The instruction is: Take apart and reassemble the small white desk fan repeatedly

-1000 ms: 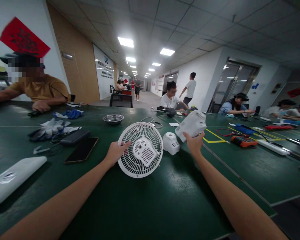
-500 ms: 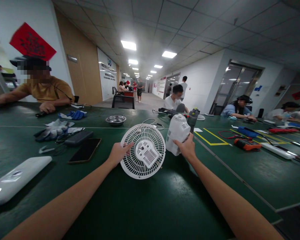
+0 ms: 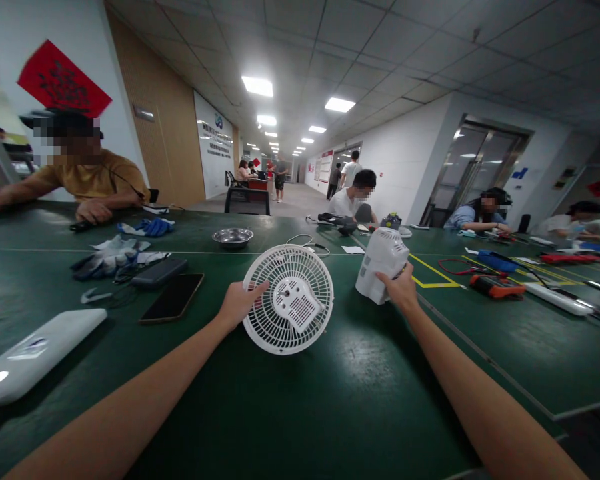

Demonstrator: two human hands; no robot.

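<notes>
Bowl (image 3: pixel 233 245) of shiny metal sits on the far part of the counter (image 3: pixel 290 413); it is too small in view to tell whether anything lies in it. To its right, nearer the person, stands the round white fan grille (image 3: pixel 300 310), tilted, with a slotted plate at its centre. The left grip (image 3: pixel 237 305) is closed on the grille's left edge, thumb across the front. The right grip (image 3: pixel 400 288) holds a white slotted housing (image 3: pixel 383 263), apart from the grille on its right; I cannot tell whether the housing touches the counter.

The surface is dark green, marked with yellow lines (image 3: pixel 436 285) on the right. A black phone (image 3: pixel 173 298) lies left of the grille, with work gloves (image 3: pixel 113 258) beyond it. An orange meter (image 3: pixel 497 287) rests to the right.

Around the counter people sit, one in a mustard shirt (image 3: pixel 100 179). Red paper (image 3: pixel 63 80) hangs on the left wall, and lit panels (image 3: pixel 257 86) line the ceiling.
</notes>
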